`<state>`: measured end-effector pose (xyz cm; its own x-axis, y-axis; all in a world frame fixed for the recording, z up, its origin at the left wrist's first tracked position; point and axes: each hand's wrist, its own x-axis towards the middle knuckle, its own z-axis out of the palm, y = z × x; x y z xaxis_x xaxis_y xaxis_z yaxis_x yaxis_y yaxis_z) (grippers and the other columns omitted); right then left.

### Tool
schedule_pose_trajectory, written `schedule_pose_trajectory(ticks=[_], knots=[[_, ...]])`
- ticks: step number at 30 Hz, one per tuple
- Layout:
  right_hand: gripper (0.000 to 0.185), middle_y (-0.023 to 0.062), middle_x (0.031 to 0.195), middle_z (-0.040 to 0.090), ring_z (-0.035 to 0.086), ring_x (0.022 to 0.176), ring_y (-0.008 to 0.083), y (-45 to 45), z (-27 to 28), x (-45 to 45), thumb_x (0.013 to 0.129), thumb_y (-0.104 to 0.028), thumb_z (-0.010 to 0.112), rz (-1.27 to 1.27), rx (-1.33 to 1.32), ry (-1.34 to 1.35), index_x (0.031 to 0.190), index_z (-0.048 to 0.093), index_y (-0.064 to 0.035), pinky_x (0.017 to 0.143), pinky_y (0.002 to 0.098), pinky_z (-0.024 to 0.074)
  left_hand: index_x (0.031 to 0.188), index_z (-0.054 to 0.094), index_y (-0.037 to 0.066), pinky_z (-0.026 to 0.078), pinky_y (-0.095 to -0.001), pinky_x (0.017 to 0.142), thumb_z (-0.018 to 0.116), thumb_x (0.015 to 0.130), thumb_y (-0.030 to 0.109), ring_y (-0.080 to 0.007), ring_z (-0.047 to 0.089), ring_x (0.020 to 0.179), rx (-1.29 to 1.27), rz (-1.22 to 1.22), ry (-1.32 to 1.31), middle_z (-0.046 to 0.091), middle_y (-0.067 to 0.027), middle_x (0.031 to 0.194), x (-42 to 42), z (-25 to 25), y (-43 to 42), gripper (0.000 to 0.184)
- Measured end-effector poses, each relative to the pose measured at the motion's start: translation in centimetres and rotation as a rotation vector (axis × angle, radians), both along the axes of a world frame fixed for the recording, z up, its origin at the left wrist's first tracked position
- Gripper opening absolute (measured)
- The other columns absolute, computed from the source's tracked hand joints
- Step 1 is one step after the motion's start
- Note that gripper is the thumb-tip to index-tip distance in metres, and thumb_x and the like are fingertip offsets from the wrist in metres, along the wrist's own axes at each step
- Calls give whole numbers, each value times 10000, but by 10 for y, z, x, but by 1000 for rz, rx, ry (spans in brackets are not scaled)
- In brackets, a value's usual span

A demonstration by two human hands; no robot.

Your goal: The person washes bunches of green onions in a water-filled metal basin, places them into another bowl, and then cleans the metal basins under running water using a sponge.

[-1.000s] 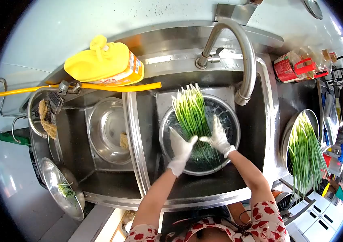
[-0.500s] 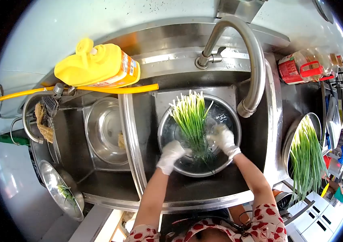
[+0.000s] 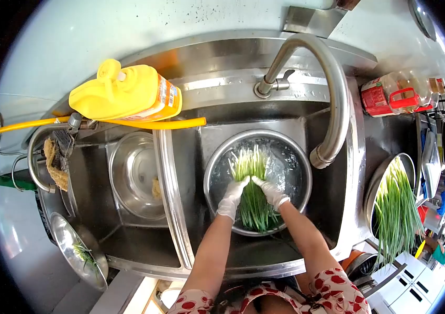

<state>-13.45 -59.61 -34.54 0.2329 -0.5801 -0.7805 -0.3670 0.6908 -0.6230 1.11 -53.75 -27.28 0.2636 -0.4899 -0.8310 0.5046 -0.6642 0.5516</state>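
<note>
A bunch of long green stalks with pale ends (image 3: 254,201) lies in a metal basin of water (image 3: 213,162), which stands in the right-hand sink. White gloves cover both hands. My left hand (image 3: 234,194) is closed on the left side of the bunch, and my right hand (image 3: 268,191) closes on it from the right. The thumbs nearly meet on top of the stalks; the fingers underneath are partly hidden. The pale ends point away from me, and the green ends reach the basin's near rim.
A curved faucet (image 3: 337,104) arches over the sink's right side. An empty-looking bowl (image 3: 138,172) sits in the left sink. More stalks (image 3: 392,209) fill a bowl at the right. A yellow jug (image 3: 123,94) and yellow hose (image 3: 170,124) are behind. Some scraps lie in a tilted bowl (image 3: 68,235).
Both hands were apart beside the bunch and have come together on it. The bunch has moved lower into the basin, nearer to me.
</note>
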Motion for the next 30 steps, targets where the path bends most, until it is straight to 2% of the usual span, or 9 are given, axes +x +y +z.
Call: schedule_pose_trajectory(ticks=[2, 3, 7, 11, 14, 19, 22, 25, 30], knots=[[614, 114, 1309, 485, 471, 1156, 220, -15, 49, 6, 860, -375, 636, 150, 19, 37, 1347, 418, -71, 977, 305, 369, 1171, 606, -12, 426, -324, 867, 739, 790, 366, -195, 582, 980, 276, -100, -115, 646, -94, 1080, -2, -30, -4, 553], [608, 118, 1322, 480, 467, 1172, 221, -16, 49, 6, 871, -374, 620, 218, -29, 61, 1356, 411, -71, 987, 305, 364, 1194, 590, -8, 424, -326, 874, 732, 796, 369, -196, 574, 1002, 170, -165, -117, 633, -97, 1112, 3, -50, -5, 566], [586, 133, 1374, 460, 451, 1232, 226, -16, -54, -15, 916, -368, 557, 785, -628, 213, 1391, 385, -70, 1027, 307, 342, 1291, 506, 12, 425, -316, 905, 690, 834, 342, -182, 557, 1041, -39, -205, -42, 590, -69, 1212, 14, -46, -23, 593], [471, 112, 1242, 568, 534, 1099, 224, -24, 71, 17, 897, -183, 597, 275, -10, 67, 1319, 470, -19, 972, 316, 394, 1261, 518, 6, 447, -287, 883, 728, 805, 200, -160, 581, 980, -309, -144, -120, 613, -65, 1150, 8, -22, -22, 538], [467, 139, 1223, 574, 536, 1113, 235, -22, 114, 24, 891, -179, 590, 298, -136, -108, 1307, 462, -9, 987, 324, 391, 1196, 535, -9, 460, -286, 876, 805, 715, 173, -186, 609, 972, -336, -170, -69, 643, -114, 1071, 5, 18, -27, 581], [512, 266, 1260, 478, 452, 1198, 384, -3, 133, 23, 816, -158, 587, 572, -592, -97, 1269, 438, 29, 1032, 393, 345, 1046, 616, 4, 510, -255, 722, 769, 714, 14, -118, 619, 811, -485, 56, -101, 654, -43, 929, -16, 85, -27, 366], [664, 284, 1378, 348, 315, 1308, 416, -9, 192, 25, 786, -225, 640, 670, -917, -186, 1335, 365, 26, 1085, 455, 254, 1038, 624, -8, 506, -248, 744, 758, 720, 5, -112, 619, 843, -545, 119, -123, 657, -49, 960, -13, 127, -28, 346], [820, 275, 1451, 237, 174, 1380, 411, -3, 226, 19, 757, -278, 678, 746, -1124, 82, 1405, 264, 6, 1109, 524, 154, 1064, 621, -13, 502, -246, 766, 748, 723, 0, -116, 622, 874, -650, 111, -144, 659, -56, 989, -13, 169, -26, 364], [978, 245, 1499, 158, 120, 1407, 389, -3, 286, 9, 721, -340, 718, 807, -1227, 112, 1459, 162, -20, 1121, 534, 90, 1108, 606, -27, 490, -265, 832, 757, 708, 3, -139, 626, 922, -735, 107, -270, 658, -69, 1048, -20, 209, -17, 429]])
